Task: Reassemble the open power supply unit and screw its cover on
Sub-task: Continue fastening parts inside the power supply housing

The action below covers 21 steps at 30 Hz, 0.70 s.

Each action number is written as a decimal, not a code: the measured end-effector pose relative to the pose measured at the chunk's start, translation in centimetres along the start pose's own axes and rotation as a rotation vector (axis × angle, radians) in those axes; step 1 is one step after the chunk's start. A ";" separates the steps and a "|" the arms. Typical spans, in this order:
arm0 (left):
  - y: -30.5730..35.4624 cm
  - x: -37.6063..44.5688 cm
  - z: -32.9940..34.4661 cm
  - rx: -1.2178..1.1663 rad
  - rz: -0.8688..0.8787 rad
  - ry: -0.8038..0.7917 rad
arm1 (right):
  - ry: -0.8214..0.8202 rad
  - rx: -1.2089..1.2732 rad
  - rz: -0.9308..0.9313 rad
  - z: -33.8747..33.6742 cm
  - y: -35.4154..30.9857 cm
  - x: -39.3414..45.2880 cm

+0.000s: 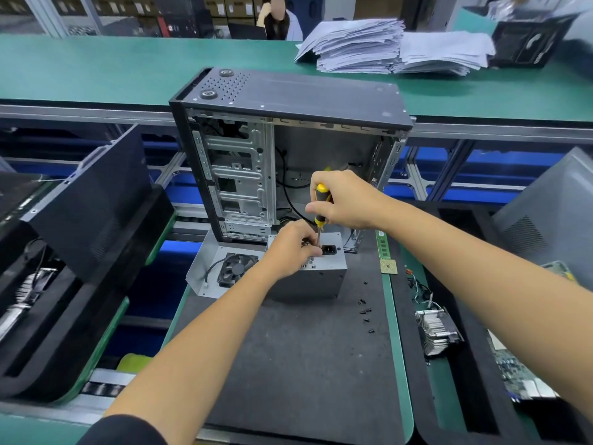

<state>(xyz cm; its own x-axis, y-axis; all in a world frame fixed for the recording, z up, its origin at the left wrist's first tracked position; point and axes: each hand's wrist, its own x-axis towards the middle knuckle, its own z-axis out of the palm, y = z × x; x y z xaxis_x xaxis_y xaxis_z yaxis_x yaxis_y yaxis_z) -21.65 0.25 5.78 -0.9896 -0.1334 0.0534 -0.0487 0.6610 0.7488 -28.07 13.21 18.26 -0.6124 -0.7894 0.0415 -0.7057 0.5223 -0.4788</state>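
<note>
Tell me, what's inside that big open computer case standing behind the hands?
Inside the computer case you can see a silver drive cage, black cables and a bare metal back wall. The right hand holding the screwdriver hides the lower middle.

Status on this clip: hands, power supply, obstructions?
Right hand grips screwdriver, tip down at power supply. Left hand pinching at tip. Loose screws lie right.
</note>
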 end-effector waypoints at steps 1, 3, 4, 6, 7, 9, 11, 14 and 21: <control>-0.1 0.0 -0.1 -0.006 -0.004 -0.005 | 0.003 -0.002 0.003 0.0 0.0 0.0; -0.2 0.1 -0.4 -0.017 -0.004 -0.020 | 0.010 -0.007 0.008 0.0 -0.1 0.0; -0.3 0.1 -0.6 -0.033 -0.003 -0.029 | 0.010 -0.017 0.004 0.0 -0.1 0.1; -0.4 0.2 -0.9 -0.076 -0.016 -0.041 | -0.001 -0.044 -0.010 0.0 -0.2 0.1; -0.5 0.1 -0.9 -0.087 -0.024 -0.041 | -0.006 -0.053 -0.014 0.0 -0.3 0.2; -0.6 0.1 -0.9 -0.085 -0.028 -0.032 | -0.009 -0.060 -0.017 -0.1 -0.3 0.2; -0.6 0.1 -0.8 -0.082 -0.025 -0.026 | -0.012 -0.057 -0.014 -0.1 -0.2 0.2; -0.8 0.2 -0.9 -0.090 -0.012 -0.024 | -0.029 -0.029 -0.010 -0.1 0.0 0.0; -0.8 0.2 -0.7 -0.111 -0.009 -0.019 | -0.084 -0.195 -0.051 -0.2 -0.1 0.4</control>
<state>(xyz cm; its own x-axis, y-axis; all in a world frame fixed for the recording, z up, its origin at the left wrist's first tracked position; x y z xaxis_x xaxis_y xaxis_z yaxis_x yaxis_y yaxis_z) -21.74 -0.81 5.60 -0.9916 -0.1244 0.0344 -0.0437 0.5741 0.8176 -28.34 12.86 18.56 -0.5482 -0.8362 -0.0155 -0.7955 0.5271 -0.2989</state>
